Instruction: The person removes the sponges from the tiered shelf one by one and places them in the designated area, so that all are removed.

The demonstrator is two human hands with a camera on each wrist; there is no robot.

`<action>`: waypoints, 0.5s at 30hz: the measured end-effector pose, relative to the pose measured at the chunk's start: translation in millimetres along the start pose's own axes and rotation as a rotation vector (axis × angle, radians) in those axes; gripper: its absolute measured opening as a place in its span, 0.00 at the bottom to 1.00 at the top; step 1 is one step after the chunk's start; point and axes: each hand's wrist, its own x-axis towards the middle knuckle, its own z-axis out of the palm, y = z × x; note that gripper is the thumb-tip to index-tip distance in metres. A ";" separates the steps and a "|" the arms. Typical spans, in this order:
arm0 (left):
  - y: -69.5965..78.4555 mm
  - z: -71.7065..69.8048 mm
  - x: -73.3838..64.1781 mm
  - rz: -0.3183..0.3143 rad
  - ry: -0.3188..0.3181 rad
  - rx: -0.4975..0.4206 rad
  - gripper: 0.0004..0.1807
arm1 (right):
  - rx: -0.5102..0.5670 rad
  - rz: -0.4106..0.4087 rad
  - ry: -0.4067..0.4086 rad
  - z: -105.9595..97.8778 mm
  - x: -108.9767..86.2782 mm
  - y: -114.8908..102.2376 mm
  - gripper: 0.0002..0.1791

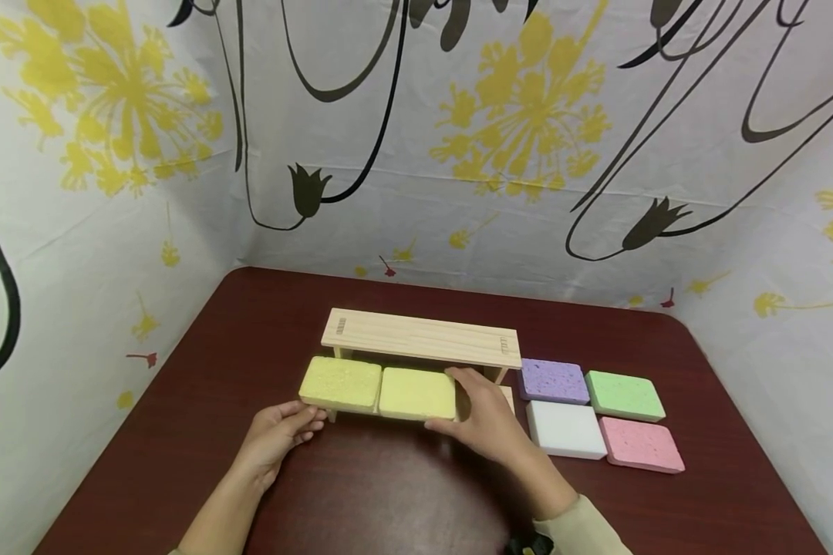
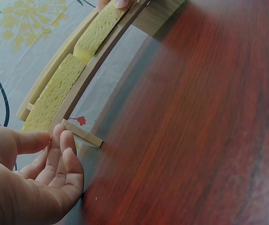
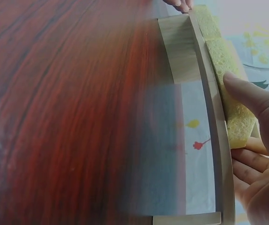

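Two yellow sponges lie side by side on the lower board of a two-tier wooden rack (image 1: 423,336). My left hand (image 1: 278,438) pinches the left front end of that lower board, close beside the left yellow sponge (image 1: 340,382). With thumb at the front and fingers behind, my right hand (image 1: 491,418) grips the right yellow sponge (image 1: 416,394). In the right wrist view the thumb presses on this sponge (image 3: 235,115) near its end. From the left wrist view, a short wooden leg (image 2: 83,133) shows under the board by the left fingertips.
Right of the rack lie a purple sponge (image 1: 554,381), a green sponge (image 1: 625,395), a white sponge (image 1: 565,430) and a pink sponge (image 1: 642,445), grouped in two rows. The dark red table (image 1: 361,493) has patterned cloth (image 1: 389,154) behind it and at both sides.
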 end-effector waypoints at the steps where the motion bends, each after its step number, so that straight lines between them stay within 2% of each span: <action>1: 0.0 0.1 0.1 -0.001 0.000 0.000 0.15 | 0.000 -0.006 0.005 -0.3 -0.7 0.4 0.46; 5: -0.4 0.1 0.4 -0.001 0.002 -0.002 0.15 | 0.001 -0.017 0.019 -1.4 -3.5 1.6 0.45; 15: -0.1 0.5 -0.2 -0.002 0.003 0.003 0.15 | 0.020 0.015 0.028 -8.1 -12.0 5.0 0.45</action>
